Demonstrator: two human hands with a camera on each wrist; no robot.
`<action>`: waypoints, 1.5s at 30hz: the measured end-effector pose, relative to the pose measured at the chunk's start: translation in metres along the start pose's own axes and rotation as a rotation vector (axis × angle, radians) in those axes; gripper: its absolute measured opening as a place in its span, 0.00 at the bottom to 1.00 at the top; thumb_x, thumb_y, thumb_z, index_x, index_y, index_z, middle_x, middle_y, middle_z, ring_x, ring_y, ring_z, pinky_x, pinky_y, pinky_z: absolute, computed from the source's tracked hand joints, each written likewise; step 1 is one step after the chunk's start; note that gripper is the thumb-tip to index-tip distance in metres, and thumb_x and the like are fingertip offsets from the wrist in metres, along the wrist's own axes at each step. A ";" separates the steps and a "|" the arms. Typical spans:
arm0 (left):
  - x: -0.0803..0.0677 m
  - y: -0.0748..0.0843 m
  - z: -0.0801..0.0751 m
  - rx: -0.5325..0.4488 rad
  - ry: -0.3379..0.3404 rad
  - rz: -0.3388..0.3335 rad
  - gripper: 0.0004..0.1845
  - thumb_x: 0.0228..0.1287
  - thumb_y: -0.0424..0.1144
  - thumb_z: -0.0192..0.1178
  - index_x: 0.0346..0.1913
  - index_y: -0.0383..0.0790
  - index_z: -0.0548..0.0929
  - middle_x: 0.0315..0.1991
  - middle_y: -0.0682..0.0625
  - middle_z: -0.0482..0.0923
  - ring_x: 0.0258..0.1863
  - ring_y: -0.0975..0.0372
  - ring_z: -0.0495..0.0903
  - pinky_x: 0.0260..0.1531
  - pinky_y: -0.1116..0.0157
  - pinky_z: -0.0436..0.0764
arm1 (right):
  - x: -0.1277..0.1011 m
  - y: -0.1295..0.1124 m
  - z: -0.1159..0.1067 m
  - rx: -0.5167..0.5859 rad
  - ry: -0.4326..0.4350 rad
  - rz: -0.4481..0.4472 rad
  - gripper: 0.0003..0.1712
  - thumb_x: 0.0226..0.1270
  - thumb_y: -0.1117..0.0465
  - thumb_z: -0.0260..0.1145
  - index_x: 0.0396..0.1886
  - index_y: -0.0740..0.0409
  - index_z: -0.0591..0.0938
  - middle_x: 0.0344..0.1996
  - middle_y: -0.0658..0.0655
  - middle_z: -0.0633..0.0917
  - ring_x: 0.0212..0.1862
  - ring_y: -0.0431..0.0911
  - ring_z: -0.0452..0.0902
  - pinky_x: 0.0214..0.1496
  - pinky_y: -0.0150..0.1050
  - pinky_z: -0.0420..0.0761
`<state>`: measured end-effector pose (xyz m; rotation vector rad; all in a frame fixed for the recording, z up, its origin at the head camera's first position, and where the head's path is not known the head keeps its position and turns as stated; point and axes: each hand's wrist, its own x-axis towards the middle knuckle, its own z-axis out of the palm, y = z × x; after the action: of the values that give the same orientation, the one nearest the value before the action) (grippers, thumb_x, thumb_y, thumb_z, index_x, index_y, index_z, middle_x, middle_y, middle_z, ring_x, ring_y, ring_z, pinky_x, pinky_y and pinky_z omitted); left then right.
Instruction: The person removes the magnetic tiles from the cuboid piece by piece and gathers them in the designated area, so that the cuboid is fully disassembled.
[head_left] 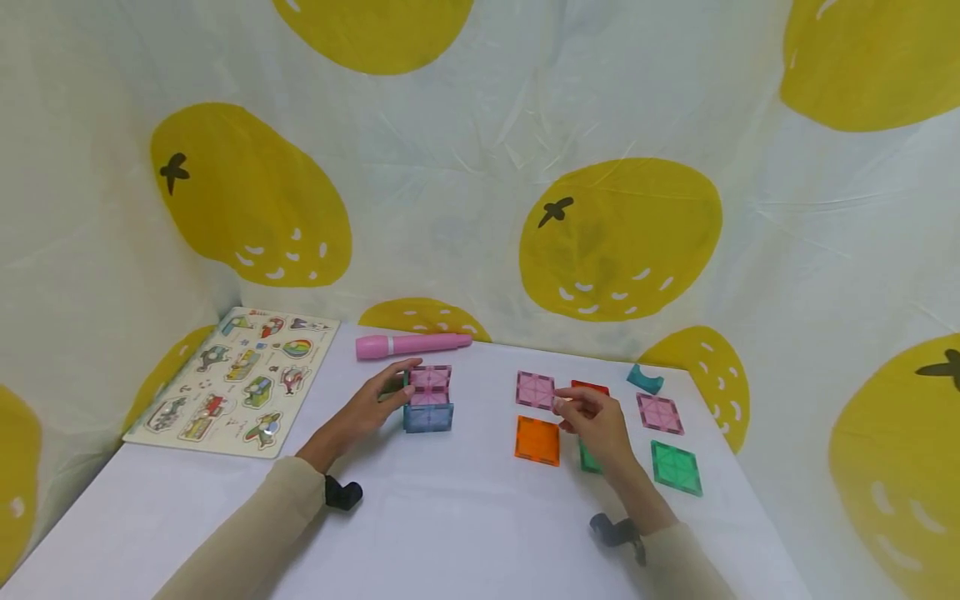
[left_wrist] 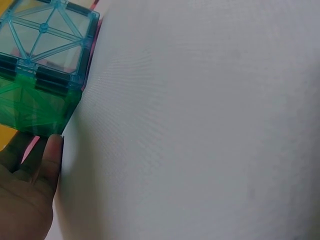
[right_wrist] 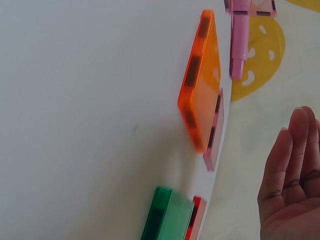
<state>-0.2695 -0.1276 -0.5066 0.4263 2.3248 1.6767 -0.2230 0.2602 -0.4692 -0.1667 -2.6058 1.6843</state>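
On a white bench (head_left: 480, 517), left of centre, stood a small boxlike structure of magnetic tiles: a blue tile (head_left: 428, 418) formed the front, pink tiles (head_left: 430, 379) showed behind it, and a green tile (left_wrist: 30, 102) formed the side nearest the left hand (head_left: 369, 402). That hand lay against the structure with its fingers extended, touching the green side without clenching. Right of centre, the right hand (head_left: 596, 421) was raised above a group of flat-lying tiles, its fingers nearly straight and grasping nothing visible. Its fingertips appeared beside the right edge of a flat pink tile (head_left: 534, 390); whether they touched it could not be told. Nearer the person lay an orange tile (head_left: 537, 440); a red tile (head_left: 591, 386) and a flat green tile (head_left: 589, 460) were partly hidden by the right hand. Farther right were another pink tile (head_left: 661, 413), another green tile (head_left: 677, 467) and, beyond them, a curved teal piece (head_left: 646, 380). Behind the structure lay a pink wand-shaped object (head_left: 412, 345); at far left, a picture puzzle board (head_left: 240, 447). White fabric (head_left: 450, 167) printed with yellow fruit hung behind the bench.
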 end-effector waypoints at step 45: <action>0.000 0.003 0.002 -0.027 0.010 -0.052 0.27 0.72 0.56 0.54 0.71 0.76 0.61 0.77 0.54 0.57 0.76 0.47 0.57 0.72 0.37 0.59 | 0.011 -0.031 0.105 0.031 -0.241 -0.153 0.15 0.63 0.49 0.73 0.49 0.37 0.85 0.40 0.50 0.87 0.36 0.61 0.82 0.27 0.33 0.79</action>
<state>-0.2682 -0.1247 -0.5046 0.3503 2.2969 1.6877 -0.2457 0.1535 -0.4849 0.2460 -2.6704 1.7898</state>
